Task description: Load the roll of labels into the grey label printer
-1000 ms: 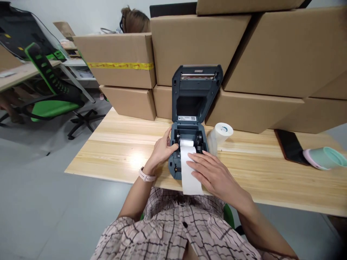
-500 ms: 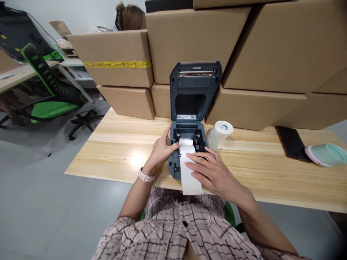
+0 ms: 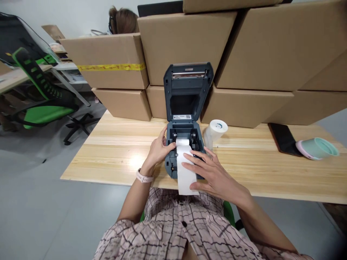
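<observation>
A dark grey label printer (image 3: 171,159) stands on the wooden table with its lid (image 3: 187,90) raised. Inside it sits a small white label roll (image 3: 182,142), and its label strip (image 3: 185,173) runs out over the front toward me. My left hand (image 3: 158,150) grips the printer's left side, its thumb over the rim beside the roll and its fingers along the outer wall. Spread over the strip's right side, my right hand (image 3: 211,173) rests its fingertips on the paper, with the thumb lower down near the strip's end.
Right of the printer stands a larger white roll (image 3: 217,128). Farther right lie a dark phone (image 3: 284,139) and a green-and-pink cup (image 3: 316,148) on its side. Cardboard boxes (image 3: 187,43) are stacked along the table's back. A green chair (image 3: 48,108) is at left; a person's head (image 3: 124,21) shows behind the boxes.
My right hand's fingers have spread, and its thumb has come out onto the lower strip. The left hand keeps its place on the printer. The whole view has shifted slightly.
</observation>
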Motion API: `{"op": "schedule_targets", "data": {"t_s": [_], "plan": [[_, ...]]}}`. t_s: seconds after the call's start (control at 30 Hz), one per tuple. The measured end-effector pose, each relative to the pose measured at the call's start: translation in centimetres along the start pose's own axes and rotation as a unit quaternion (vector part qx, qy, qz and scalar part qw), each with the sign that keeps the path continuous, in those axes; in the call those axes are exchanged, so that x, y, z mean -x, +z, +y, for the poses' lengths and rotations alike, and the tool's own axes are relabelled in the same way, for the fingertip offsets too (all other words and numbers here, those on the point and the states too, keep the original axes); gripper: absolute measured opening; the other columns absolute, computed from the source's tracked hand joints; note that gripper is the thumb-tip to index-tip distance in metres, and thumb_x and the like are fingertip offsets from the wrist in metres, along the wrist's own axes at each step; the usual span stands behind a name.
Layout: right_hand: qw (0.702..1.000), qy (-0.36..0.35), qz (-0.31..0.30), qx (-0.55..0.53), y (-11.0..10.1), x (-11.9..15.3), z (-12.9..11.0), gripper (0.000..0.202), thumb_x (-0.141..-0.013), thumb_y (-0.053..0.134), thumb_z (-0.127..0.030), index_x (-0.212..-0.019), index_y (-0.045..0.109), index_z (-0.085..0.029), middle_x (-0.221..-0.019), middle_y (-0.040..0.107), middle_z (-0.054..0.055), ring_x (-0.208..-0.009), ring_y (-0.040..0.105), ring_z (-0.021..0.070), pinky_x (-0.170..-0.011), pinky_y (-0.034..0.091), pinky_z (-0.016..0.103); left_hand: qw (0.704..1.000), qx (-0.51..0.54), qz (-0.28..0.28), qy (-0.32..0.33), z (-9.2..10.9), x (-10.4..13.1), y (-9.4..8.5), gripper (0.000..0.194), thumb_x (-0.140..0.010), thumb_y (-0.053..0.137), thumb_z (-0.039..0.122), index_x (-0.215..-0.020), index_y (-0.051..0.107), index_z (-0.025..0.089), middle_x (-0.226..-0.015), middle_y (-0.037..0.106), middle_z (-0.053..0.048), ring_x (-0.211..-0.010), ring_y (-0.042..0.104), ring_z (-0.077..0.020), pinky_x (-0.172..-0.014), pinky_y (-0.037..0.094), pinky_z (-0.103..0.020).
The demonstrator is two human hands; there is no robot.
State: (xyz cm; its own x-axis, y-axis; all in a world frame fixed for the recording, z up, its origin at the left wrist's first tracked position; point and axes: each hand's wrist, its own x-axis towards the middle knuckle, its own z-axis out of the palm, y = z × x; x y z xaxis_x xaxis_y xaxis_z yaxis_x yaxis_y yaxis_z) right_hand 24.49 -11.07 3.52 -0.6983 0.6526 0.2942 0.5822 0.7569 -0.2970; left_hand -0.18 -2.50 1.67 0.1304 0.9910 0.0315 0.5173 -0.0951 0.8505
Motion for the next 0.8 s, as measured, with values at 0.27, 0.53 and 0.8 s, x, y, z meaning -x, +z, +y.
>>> {"op": "schedule_targets", "data": {"t_s": [0.27,0.53,0.8], "plan": [[0.99,0.054,0.014,-0.128,-0.34,0.01,0.53,0.051,-0.11,0.033,-0.036,-0.16,0.03,-0.036,-0.154,0.056,0.002,-0.146,0.047,0.0216,-0.128,0.023,0.06,1.0,0.002,0.001,0.011,-0.32,-0.05,0.14,0.084,-0.086,0.069,0.046,-0.16,0.035,0.025,-0.071,0.052,0.005,-0.067,0.052,-0.0159,-0.064,0.036,-0.027],[0.99,0.06,0.032,-0.127,0.25,-0.24,0.9,0.051,-0.108,0.038,-0.026,-0.158,0.033,-0.035,-0.151,0.058,0.004,-0.139,0.054,0.0206,-0.125,0.029,0.058,1.0,-0.001,0.004,0.019,-0.2,0.0,0.17,0.082,-0.086,0.069,0.044,-0.159,0.036,0.027,-0.07,0.053,0.005,-0.067,0.053,-0.0165,-0.065,0.037,-0.028],[0.984,0.079,0.054,-0.149,0.41,-0.35,0.65,0.045,-0.106,0.05,-0.035,-0.15,0.044,-0.032,-0.143,0.063,0.006,-0.136,0.056,0.0223,-0.124,0.029,0.061,0.994,-0.081,0.055,0.045,0.3,0.78,0.11,0.085,-0.088,0.067,0.052,-0.16,0.034,0.021,-0.104,0.07,-0.008,-0.095,0.066,-0.0262,-0.082,0.051,-0.039]]}}
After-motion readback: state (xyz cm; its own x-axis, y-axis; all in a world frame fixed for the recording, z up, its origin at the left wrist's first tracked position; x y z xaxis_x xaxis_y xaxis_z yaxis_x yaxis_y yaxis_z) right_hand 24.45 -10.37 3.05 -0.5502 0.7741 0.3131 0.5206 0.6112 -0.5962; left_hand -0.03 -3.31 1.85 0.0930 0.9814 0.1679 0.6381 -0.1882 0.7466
